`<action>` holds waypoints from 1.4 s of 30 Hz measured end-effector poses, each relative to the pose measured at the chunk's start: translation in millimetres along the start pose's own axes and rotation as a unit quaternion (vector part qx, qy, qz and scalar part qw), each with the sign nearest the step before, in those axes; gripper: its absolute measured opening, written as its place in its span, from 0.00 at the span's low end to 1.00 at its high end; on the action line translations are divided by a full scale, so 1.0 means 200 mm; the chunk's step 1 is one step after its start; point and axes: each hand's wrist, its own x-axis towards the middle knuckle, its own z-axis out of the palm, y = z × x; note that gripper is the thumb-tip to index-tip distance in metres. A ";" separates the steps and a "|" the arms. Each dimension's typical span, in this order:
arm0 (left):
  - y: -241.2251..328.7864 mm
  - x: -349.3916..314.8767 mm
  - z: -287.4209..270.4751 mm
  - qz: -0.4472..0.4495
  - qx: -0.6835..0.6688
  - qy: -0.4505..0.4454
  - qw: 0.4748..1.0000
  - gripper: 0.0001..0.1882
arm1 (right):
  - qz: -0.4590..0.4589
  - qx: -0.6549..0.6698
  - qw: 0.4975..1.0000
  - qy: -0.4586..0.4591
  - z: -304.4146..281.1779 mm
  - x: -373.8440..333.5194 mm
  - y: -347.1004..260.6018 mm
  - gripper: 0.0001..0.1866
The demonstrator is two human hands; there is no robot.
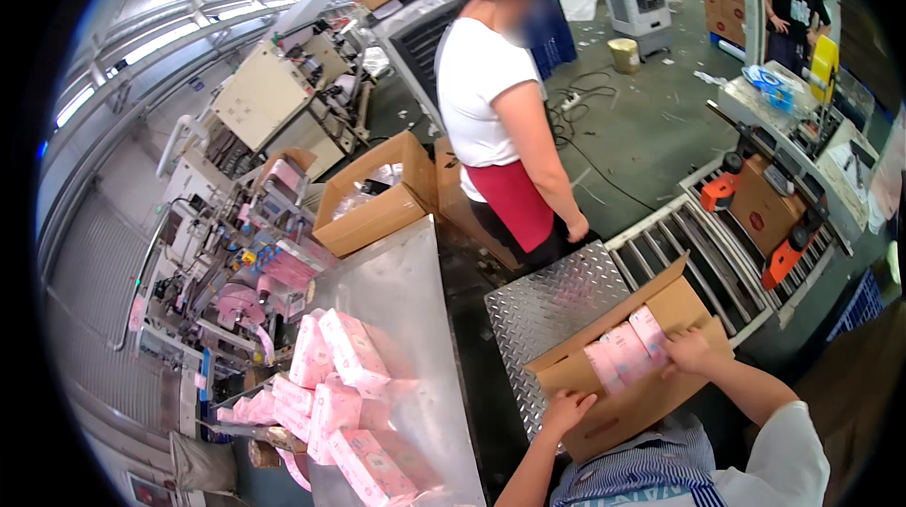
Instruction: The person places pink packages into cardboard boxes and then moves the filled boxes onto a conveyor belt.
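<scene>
A brown cardboard box (651, 405) stands open in front of me, its flaps spread. Inside it lie several pink-and-white wrapped packs (626, 353) in a row. My left hand (569, 410) holds the box's near left edge, fingers bent over the cardboard. At the right end, my right hand (689, 353) is closed over the box's edge, its fingertips close to the nearest pack; whether they touch it I cannot tell.
A metal table (415, 318) at left carries a heap of pink packs (349, 403). Beyond the box are a diamond-plate platform (557, 304) and a roller conveyor (675, 243) leading to a carton sealer (755, 195). A co-worker (486, 101) stands ahead, beside an open carton (377, 200).
</scene>
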 end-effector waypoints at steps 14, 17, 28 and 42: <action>-0.22 0.03 0.52 0.018 -0.514 0.239 0.824 0.40 | 0.072 -0.025 0.931 0.356 0.37 0.02 0.03 0.27; -0.29 0.17 0.61 -0.141 -0.460 0.266 0.835 0.33 | 0.169 0.038 0.907 0.383 0.30 0.03 0.13 0.28; 0.93 0.70 0.42 -0.031 -0.823 0.117 0.555 0.35 | 0.378 0.118 0.838 0.374 -0.03 0.62 1.51 0.23; 1.52 1.50 0.25 -0.083 -0.611 -0.016 0.787 0.35 | 0.374 0.061 0.857 0.350 0.16 0.21 1.41 0.40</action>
